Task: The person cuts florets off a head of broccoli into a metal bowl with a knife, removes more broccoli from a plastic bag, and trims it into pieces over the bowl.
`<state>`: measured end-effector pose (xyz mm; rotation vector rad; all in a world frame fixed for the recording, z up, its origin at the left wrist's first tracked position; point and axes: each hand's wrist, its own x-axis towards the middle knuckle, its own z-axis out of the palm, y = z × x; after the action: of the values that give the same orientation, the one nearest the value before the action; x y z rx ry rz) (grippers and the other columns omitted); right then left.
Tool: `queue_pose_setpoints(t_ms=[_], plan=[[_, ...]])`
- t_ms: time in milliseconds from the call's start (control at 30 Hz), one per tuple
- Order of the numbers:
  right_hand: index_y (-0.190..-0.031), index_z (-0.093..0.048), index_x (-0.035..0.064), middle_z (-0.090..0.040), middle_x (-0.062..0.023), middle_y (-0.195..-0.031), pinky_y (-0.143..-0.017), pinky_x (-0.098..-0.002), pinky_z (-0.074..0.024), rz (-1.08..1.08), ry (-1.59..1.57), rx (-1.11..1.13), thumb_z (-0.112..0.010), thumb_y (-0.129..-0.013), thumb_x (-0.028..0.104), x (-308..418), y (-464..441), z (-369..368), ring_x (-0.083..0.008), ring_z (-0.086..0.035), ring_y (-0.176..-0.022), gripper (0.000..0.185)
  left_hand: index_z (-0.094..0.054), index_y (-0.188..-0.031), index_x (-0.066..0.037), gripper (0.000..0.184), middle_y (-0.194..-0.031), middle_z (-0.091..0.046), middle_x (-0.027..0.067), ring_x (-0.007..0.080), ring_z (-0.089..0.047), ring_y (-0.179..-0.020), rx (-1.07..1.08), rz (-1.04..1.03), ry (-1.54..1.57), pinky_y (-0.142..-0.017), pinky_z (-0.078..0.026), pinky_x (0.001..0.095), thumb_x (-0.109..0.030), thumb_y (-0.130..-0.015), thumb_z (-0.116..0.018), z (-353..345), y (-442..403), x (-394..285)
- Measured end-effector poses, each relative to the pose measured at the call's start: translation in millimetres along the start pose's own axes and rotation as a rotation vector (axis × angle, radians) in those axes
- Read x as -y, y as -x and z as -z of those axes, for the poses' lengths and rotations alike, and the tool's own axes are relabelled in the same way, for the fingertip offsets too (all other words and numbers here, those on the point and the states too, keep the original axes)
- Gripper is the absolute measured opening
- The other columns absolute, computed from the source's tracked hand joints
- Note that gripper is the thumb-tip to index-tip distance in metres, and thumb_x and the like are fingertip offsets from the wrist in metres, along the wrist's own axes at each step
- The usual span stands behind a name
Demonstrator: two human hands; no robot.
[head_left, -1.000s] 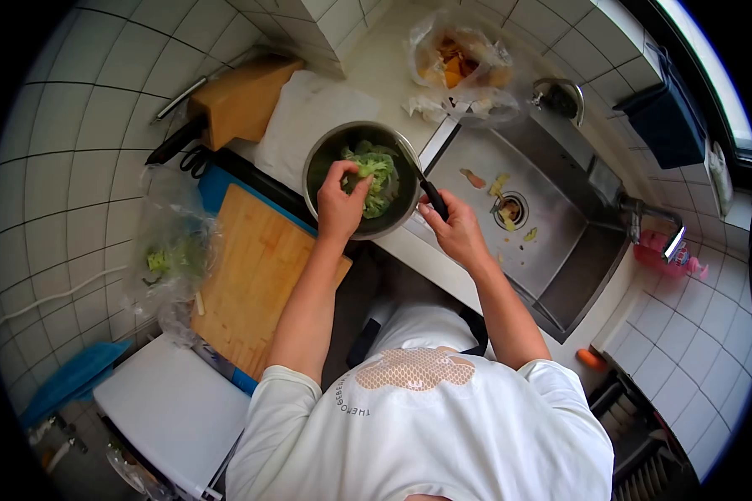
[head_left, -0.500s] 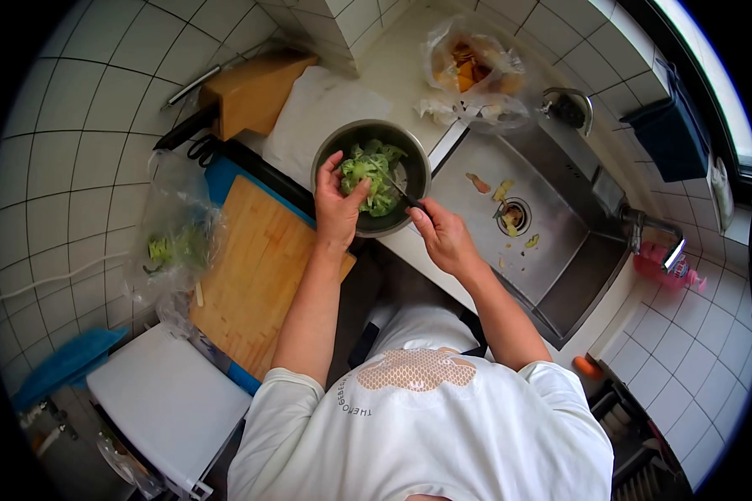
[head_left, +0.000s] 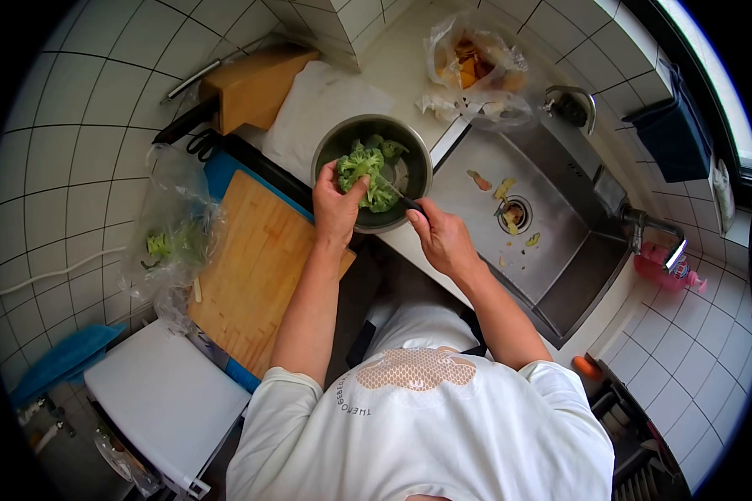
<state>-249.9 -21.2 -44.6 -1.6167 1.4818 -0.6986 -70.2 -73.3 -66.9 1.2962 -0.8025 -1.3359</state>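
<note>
My left hand (head_left: 338,204) is closed around a head of broccoli (head_left: 363,169), which it holds over a round metal bowl (head_left: 424,150). In my right hand (head_left: 444,236) is a small knife (head_left: 411,203) with a dark handle; its blade points at the broccoli and its tip is hidden among the florets. Some cut florets (head_left: 392,148) lie in the bowl behind the held piece. The bowl stands on the counter between the cutting board and the sink.
At left lies a wooden cutting board (head_left: 251,259), beside a plastic bag (head_left: 171,188) with green scraps. A knife block (head_left: 255,88) stands behind. The steel sink (head_left: 551,209) at right has peelings around its drain. A bag of orange peels (head_left: 474,67) sits at the back.
The broccoli in my left hand has turned, so more of its florets face up. Both hands stay at nearly the same place over the bowl.
</note>
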Motion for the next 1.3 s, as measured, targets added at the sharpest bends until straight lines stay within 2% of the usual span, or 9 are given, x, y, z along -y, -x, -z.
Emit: queue_pose_setpoints(t_ms=[667, 733, 833, 1100, 1167, 1267, 1300], plan=[[-0.102, -0.053, 0.0048, -0.057, -0.0205, -0.067, -0.056, -0.0438, -0.0443, 0.042, -0.003, -0.027, -0.050, -0.094, 0.028, -1.3, 1.2, -1.1, -0.0411, -0.057, -0.064, 0.025, -0.051, -0.107, 0.003, 0.033, -0.099, -0.061, 0.0075, 0.0116, -0.059, -0.088, -0.037, 0.000, -0.001, -0.078, -0.049, 0.0245, 0.004, -0.078, -0.067, -4.3, 4.8, -5.3], [-0.094, -0.051, 0.0051, -0.059, -0.0210, -0.066, -0.053, -0.0485, -0.0451, 0.022, 0.031, 0.005, -0.054, -0.091, 0.029, 0.3, 1.2, -0.3, -0.0423, -0.058, -0.063, 0.024, -0.051, -0.106, 0.003, 0.031, -0.098, -0.062, 0.0074, 0.0114, -0.059, -0.087, -0.040, -0.001, -0.026, -0.078, -0.048, 0.0241, 0.004, -0.078, -0.067, -4.6, 6.5, -7.2], [-0.090, -0.048, 0.0047, -0.058, -0.0210, -0.063, -0.051, -0.0486, -0.0445, 0.065, 0.067, -0.039, -0.054, -0.091, 0.028, -2.0, 0.4, -5.7, -0.0421, -0.057, -0.060, 0.024, -0.052, -0.103, 0.003, 0.029, -0.095, -0.062, 0.0073, 0.0108, -0.059, -0.085, -0.046, -0.004, -0.083, -0.075, -0.048, 0.0234, 0.004, -0.078, -0.067, -2.5, 9.7, -5.5], [-0.088, -0.046, 0.0048, -0.057, -0.0196, -0.060, -0.050, -0.0491, -0.0440, 0.068, 0.143, -0.074, -0.053, -0.091, 0.029, -7.1, -7.0, -17.2, -0.0424, -0.056, -0.058, 0.025, -0.053, -0.101, 0.003, 0.027, -0.093, -0.063, 0.0071, 0.0096, -0.060, -0.081, -0.046, -0.022, -0.161, -0.072, -0.049, 0.0226, 0.005, -0.078, -0.067, -10.1, 16.0, -11.2], [-0.088, -0.046, 0.0048, -0.057, -0.0194, -0.060, -0.049, -0.0490, -0.0440, 0.085, 0.164, -0.108, -0.053, -0.091, 0.029, -6.7, -8.9, -18.6, -0.0424, -0.056, -0.057, 0.026, -0.053, -0.102, 0.003, 0.028, -0.094, -0.063, 0.0070, 0.0098, -0.060, -0.082, -0.042, 0.020, 0.009, -0.074, -0.049, 0.0229, 0.005, -0.078, -0.067, -11.2, 16.0, -8.4], [-0.087, -0.047, 0.0041, -0.058, -0.0202, -0.062, -0.051, -0.0492, -0.0434, 0.031, 0.176, -0.091, -0.052, -0.092, 0.030, -4.6, -10.6, -17.5, -0.0419, -0.057, -0.059, 0.027, -0.053, -0.103, 0.003, 0.029, -0.095, -0.063, 0.0071, 0.0103, -0.060, -0.083, -0.039, 0.061, 0.085, -0.076, -0.050, 0.0235, 0.005, -0.078, -0.067, -6.8, 13.4, -4.5], [-0.087, -0.049, 0.0039, -0.058, -0.0207, -0.066, -0.053, -0.0464, -0.0435, -0.065, -0.014, 0.000, -0.050, -0.093, 0.030, -4.4, -12.2, -15.8, -0.0415, -0.056, -0.063, 0.027, -0.053, -0.103, 0.003, 0.029, -0.095, -0.063, 0.0071, 0.0103, -0.060, -0.083, -0.038, 0.061, 0.084, -0.076, -0.050, 0.0235, 0.005, -0.078, -0.067, -4.3, 12.0, -3.3]])
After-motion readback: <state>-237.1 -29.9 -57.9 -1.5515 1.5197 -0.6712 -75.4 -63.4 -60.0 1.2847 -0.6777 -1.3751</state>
